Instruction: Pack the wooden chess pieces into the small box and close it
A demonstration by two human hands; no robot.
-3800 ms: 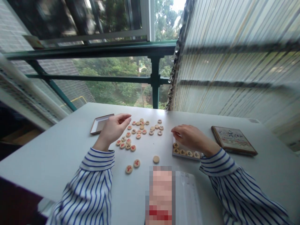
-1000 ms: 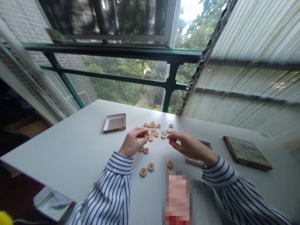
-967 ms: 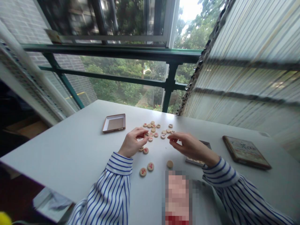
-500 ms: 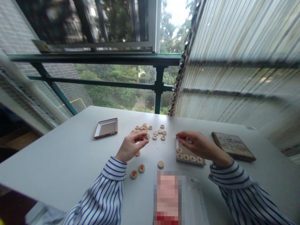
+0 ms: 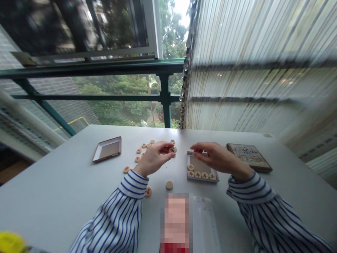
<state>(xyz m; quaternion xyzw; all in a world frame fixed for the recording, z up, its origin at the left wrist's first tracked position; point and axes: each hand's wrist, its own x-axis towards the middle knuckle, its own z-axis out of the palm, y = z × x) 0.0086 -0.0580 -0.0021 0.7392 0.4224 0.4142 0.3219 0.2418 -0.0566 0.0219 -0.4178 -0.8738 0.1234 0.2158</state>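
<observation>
Round wooden chess discs (image 5: 139, 151) with red or black marks lie loose on the white table (image 5: 65, 189). My left hand (image 5: 154, 160) is closed in a pinch on one black-marked disc (image 5: 172, 150), held just above the table. To its right stands a small shallow tray (image 5: 203, 164) with several discs (image 5: 201, 174) lined along its near side. Over the tray's far left corner, my right hand (image 5: 214, 157) hovers with fingertips pressed together; what they hold is hidden.
An empty brown-rimmed tray (image 5: 107, 149) sits at the left, a pictured box lid (image 5: 249, 157) at the right. Single discs (image 5: 169, 185) lie near the front, beside a clear plastic sheet (image 5: 207, 218). Behind are a green window rail (image 5: 165, 95) and a slatted blind (image 5: 258, 70).
My left hand has lifted a black-marked disc from the pile and carried it right toward the tray. My right hand has moved from the pile back over the tray. The view swung right.
</observation>
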